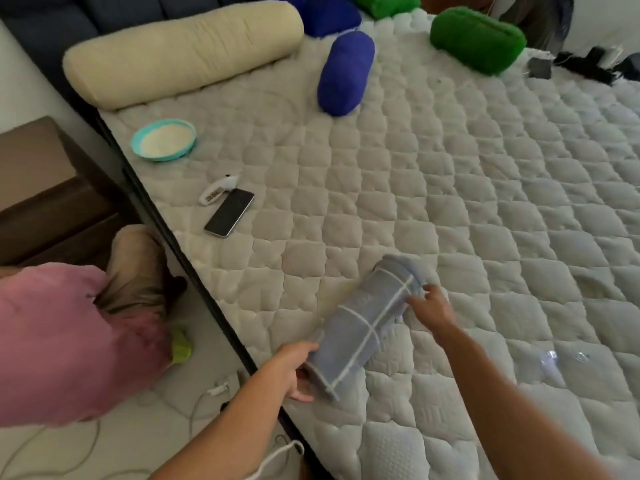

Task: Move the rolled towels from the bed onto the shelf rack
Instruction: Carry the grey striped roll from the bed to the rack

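A light blue rolled towel [367,323] with white check lines lies slanted near the bed's front left edge. My left hand [294,368] grips its near end, fingers curled round the roll. Fingertips of my right hand [431,308] touch its far end; I cannot tell whether they pinch it. A dark blue rolled towel [346,72] lies further up the quilted mattress [450,188]. A green rolled towel [476,39] sits at the far right, with more blue rolls [332,13] and a green roll [384,3] behind. No shelf rack is visible.
A cream bolster [180,53] lies along the headboard. A teal bowl [163,139], a white device [216,192] and a phone [229,212] rest near the left edge. A brown nightstand [45,188] and floor cables [214,389] are to the left.
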The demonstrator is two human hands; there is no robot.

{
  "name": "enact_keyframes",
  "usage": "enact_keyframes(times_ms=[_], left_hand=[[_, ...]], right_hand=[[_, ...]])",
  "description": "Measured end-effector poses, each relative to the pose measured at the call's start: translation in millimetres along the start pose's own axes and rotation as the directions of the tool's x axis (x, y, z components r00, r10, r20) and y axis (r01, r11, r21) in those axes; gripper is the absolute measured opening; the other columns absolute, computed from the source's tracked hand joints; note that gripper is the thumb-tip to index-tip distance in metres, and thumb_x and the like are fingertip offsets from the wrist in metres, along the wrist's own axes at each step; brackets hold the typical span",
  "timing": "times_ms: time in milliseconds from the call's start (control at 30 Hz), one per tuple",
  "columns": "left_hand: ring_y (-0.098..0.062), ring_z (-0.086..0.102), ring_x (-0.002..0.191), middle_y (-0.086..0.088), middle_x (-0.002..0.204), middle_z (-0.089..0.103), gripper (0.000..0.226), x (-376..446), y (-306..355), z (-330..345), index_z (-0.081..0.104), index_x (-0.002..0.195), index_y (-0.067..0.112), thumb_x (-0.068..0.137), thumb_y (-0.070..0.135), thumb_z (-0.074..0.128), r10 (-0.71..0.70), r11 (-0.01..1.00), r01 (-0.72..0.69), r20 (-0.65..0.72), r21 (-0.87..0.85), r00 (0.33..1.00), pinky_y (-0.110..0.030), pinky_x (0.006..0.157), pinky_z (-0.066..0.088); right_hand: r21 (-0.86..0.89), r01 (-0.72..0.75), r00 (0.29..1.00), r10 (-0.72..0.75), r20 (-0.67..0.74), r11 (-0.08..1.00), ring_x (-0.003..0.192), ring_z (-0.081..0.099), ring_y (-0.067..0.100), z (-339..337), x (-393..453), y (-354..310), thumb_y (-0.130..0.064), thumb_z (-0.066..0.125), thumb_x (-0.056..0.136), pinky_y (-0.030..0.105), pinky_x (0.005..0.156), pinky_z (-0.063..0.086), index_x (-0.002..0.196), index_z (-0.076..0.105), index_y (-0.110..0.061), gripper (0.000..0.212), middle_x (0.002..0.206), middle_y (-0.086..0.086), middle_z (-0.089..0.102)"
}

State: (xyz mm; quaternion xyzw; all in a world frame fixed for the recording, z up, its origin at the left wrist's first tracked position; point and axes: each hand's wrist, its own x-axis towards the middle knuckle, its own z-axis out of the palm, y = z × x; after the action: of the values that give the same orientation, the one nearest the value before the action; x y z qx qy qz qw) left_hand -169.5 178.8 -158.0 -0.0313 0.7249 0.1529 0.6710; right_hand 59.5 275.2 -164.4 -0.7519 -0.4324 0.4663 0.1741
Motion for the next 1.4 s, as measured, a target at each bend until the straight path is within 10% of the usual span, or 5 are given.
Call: enact_keyframes(times_ms=[533,767,1000,1267,1400], left_hand=[[-0.033,0.066,0.095,-0.016,0.108,0.068,0.043,2,-29,-53,0.060,0.115,0.003,0.079,0.021,0.074,0.125,0.939,-0.164,-0.146,-0.302,0.981,-0.047,0.082,0.056],[-0.032,0.060,0.099,-0.018,0.117,0.062,0.048,-57,-97,-174,0.058,0.121,-0.004,0.082,0.021,0.069,0.352,0.820,-0.536,-0.563,-0.200,0.748,-0.034,0.081,0.047],[-0.036,0.066,0.099,-0.021,0.110,0.070,0.034,-127,-275,-292,0.069,0.111,0.000,0.085,0.021,0.063,0.293,0.761,-0.635,-0.802,-0.134,0.521,-0.037,0.077,0.053],[-0.033,0.062,0.107,-0.012,0.118,0.066,0.032,-176,-534,-386,0.064,0.111,0.015,0.082,0.025,0.057,-0.018,0.574,-0.685,-0.843,-0.449,0.538,-0.050,0.095,0.052],[-0.033,0.058,0.116,-0.010,0.124,0.062,0.037,-194,-626,-423,0.060,0.123,0.017,0.086,0.015,0.055,-0.163,0.469,-0.714,-0.846,-0.519,0.507,-0.047,0.101,0.047]], right_hand=[[-0.148,0.123,0.984,-0.101,0.148,0.981,0.097,0.059,0.028,10,-10,-7,-0.050,0.061,0.084,0.041,0.086,0.051,0.111,0.056,-0.010,0.048,0.111,0.015,0.060],[-0.004,0.051,0.918,-0.045,0.393,0.999,0.112,0.053,0.031,109,-125,3,-0.046,0.061,0.086,0.042,0.088,0.051,0.135,0.043,-0.007,0.065,0.131,0.015,0.050],[-0.005,0.126,0.821,-0.101,0.562,0.992,0.108,0.055,0.030,195,-288,17,-0.052,0.062,0.083,0.045,0.094,0.049,0.118,0.051,-0.011,0.054,0.121,0.011,0.055],[-0.080,0.218,0.573,-0.061,0.817,0.973,0.084,0.057,0.020,307,-473,68,-0.034,0.067,0.085,0.040,0.081,0.049,0.088,0.061,-0.012,0.024,0.092,0.006,0.061],[-0.106,0.263,0.451,-0.025,0.892,0.959,0.086,0.059,0.020,367,-546,101,-0.030,0.068,0.084,0.033,0.071,0.048,0.113,0.062,-0.011,0.036,0.109,0.009,0.065]])
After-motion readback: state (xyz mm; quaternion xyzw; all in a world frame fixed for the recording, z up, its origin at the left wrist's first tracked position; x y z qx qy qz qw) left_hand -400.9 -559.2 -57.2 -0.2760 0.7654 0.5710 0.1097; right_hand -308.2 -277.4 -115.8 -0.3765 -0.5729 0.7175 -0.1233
